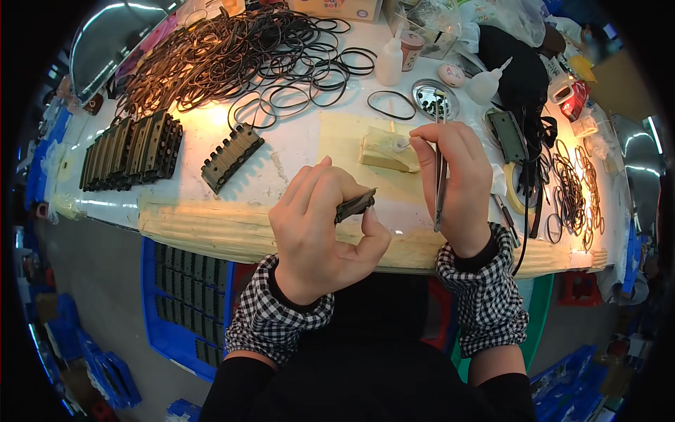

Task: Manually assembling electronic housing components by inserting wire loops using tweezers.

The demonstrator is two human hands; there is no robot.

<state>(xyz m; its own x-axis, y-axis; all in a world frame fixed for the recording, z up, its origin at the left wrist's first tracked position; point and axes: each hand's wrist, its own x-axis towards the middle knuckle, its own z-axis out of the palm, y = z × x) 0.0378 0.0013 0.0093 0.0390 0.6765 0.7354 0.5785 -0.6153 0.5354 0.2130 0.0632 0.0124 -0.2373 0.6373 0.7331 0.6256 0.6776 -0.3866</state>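
My left hand (pixel 320 228) is closed on a small dark olive part (pixel 356 205), pinched between thumb and fingers above the table's front edge; the fingers hide much of it. In my right hand (pixel 460 172) is a pair of metal tweezers (pixel 441 179), held upright with its tips over a round metal dish (pixel 426 87) of small dark pieces. A yellowish taped block (pixel 383 151) lies between and beyond my hands. To the left, one ridged olive part (pixel 233 156) lies alone, and a row of similar parts (pixel 133 151) stands farther left.
A large heap of dark rubber bands (pixel 225 53) covers the far left, with one loose band (pixel 391 105) near the dish. White squeeze bottles (pixel 389 62) stand at the back. More bands (pixel 573 190) and a tape roll (pixel 517 188) lie right. Below the edge sits a blue tray (pixel 158 327).
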